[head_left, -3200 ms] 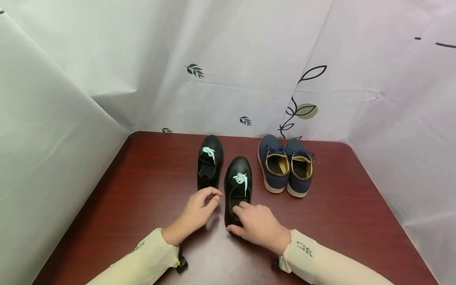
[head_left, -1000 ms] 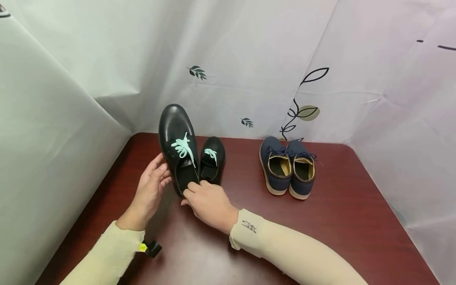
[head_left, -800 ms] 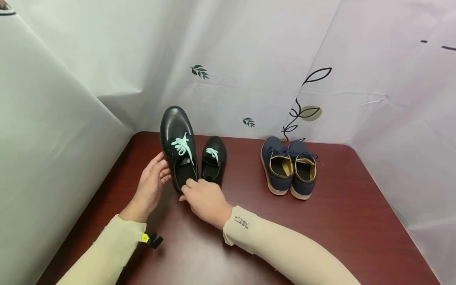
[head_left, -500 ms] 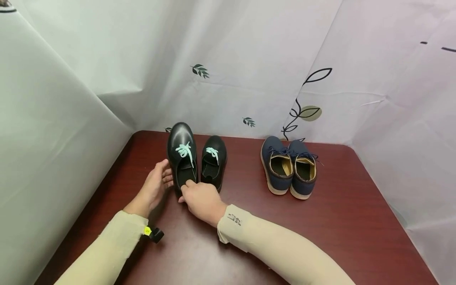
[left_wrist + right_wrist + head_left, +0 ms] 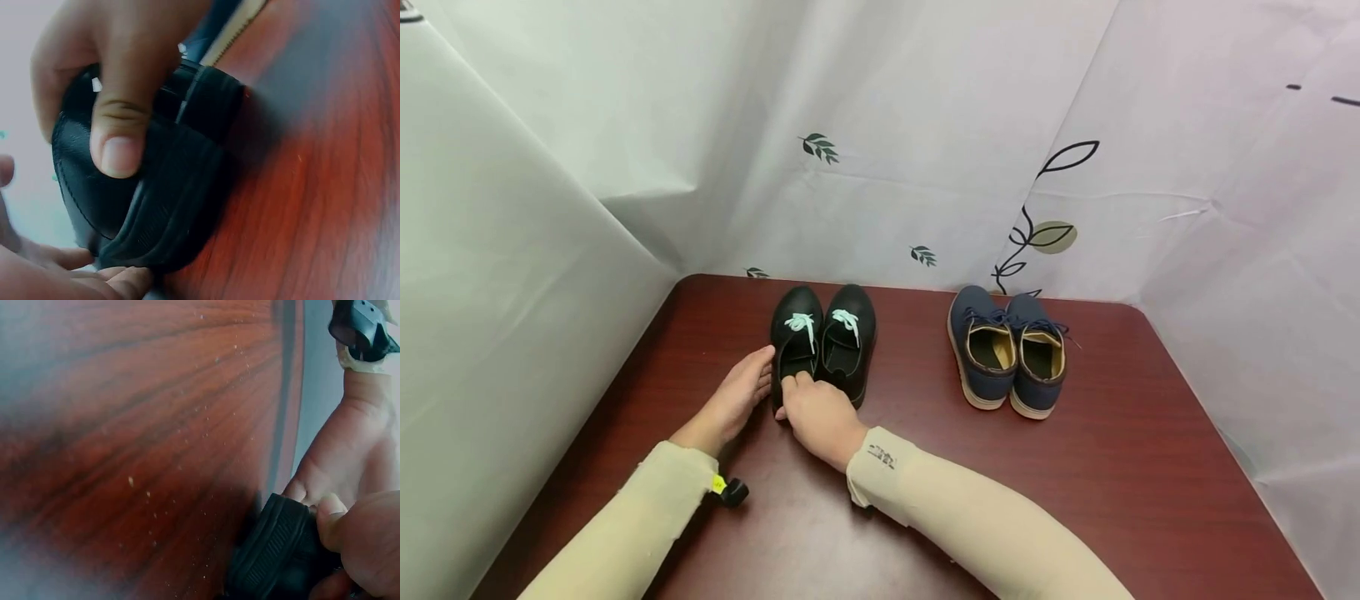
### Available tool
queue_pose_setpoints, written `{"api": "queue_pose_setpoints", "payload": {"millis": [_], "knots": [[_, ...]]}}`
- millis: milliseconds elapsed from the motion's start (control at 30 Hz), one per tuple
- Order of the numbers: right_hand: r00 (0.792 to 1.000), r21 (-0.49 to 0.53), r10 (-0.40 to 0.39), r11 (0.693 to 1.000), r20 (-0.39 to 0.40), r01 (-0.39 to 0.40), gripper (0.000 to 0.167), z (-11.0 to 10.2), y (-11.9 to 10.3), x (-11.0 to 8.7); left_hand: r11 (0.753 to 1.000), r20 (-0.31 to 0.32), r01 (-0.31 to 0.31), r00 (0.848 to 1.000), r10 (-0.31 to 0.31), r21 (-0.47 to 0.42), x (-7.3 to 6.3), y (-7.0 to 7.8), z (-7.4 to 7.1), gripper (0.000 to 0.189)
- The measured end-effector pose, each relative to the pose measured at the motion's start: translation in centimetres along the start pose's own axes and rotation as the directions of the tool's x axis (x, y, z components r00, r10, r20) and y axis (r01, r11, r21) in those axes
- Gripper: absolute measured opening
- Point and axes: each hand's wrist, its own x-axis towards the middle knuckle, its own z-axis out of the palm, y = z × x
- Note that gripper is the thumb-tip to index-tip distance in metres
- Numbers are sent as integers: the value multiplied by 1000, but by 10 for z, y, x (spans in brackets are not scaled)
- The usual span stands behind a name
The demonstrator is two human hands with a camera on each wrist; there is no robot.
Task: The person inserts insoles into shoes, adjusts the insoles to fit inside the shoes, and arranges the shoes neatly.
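Observation:
Two black lace-up shoes stand side by side near the table's back edge, both with pale mint laces and toes pointing away. My right hand (image 5: 823, 417) grips the left black shoe (image 5: 795, 304) at its heel, fingers inside the opening and thumb outside the back. Along that shoe's outer side, my left hand (image 5: 739, 398) rests with its fingers extended. The right black shoe (image 5: 854, 302) sits close beside, its heel partly covered by my right hand in the head view. In the left wrist view, the thumb (image 5: 120, 140) presses the heel just above the sole (image 5: 169, 219).
A pair of navy blue shoes (image 5: 985, 387) with tan soles stands to the right on the reddish-brown table (image 5: 1112, 483). White sheeting (image 5: 880, 200) with leaf prints rises behind and on both sides.
My right hand lifted the nearer black shoe from the right of its mate, carried it over to the left side and lowered it to the table. My left hand followed along its outer side.

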Motion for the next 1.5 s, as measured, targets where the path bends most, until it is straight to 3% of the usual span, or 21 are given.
{"api": "queue_pose_setpoints", "payload": {"millis": [100, 233, 433, 533, 700, 867, 1000, 1100, 1167, 1200, 1267, 1400, 1467, 1500], "knots": [[1000, 13, 7, 1000, 15, -7, 33, 1, 0, 1, 980, -7, -6, 1000, 7, 199, -1, -1, 2, 78], [1000, -1, 5, 1000, 8, -5, 37, 4, -2, 0, 900, -47, 33, 999, -14, 435, -1, -3, 5, 75], [1000, -23, 16, 1000, -22, -17, 31, 11, -4, -1, 823, -109, 49, 994, 15, 565, 1, -6, 10, 66], [999, -30, 25, 999, -36, -26, 29, 12, -3, 0, 812, -121, 40, 992, 38, 582, 4, -8, 10, 66], [998, -59, 42, 997, -49, -45, 22, 10, -1, 1, 829, -121, 2, 990, 79, 559, 12, -7, 14, 67], [998, -60, 60, 996, -24, -61, 20, 7, 1, 1, 825, -117, -22, 987, 107, 565, 18, -8, 16, 67], [999, -4, 43, 999, -2, -43, 31, 4, 3, -3, 821, -131, -14, 986, 107, 571, 18, -10, 15, 67], [999, 49, 43, 998, 27, -45, 49, 0, 7, -9, 793, -152, -35, 975, 160, 608, 17, -11, 14, 65], [998, 72, 43, 996, 36, -46, 57, -3, 11, -14, 747, -167, -73, 956, 241, 661, 17, -13, 14, 62], [998, 80, 42, 996, 36, -45, 58, -5, 14, -16, 719, -175, -97, 940, 294, 688, 16, -13, 15, 60], [999, 92, 31, 995, 22, -33, 58, -11, 21, -21, 654, -182, -149, 894, 409, 742, 15, -14, 16, 52], [1000, 108, 4, 994, -30, -1, 49, -21, 44, -29, 551, -163, -260, 781, 603, 793, 11, -11, 20, 34], [999, 107, 8, 994, -37, -4, 44, -24, 60, -33, 509, -141, -300, 739, 659, 807, 8, -8, 23, 28], [999, 102, 16, 995, -35, -12, 42, -26, 68, -35, 493, -132, -311, 725, 676, 813, 8, -6, 25, 25]]}}
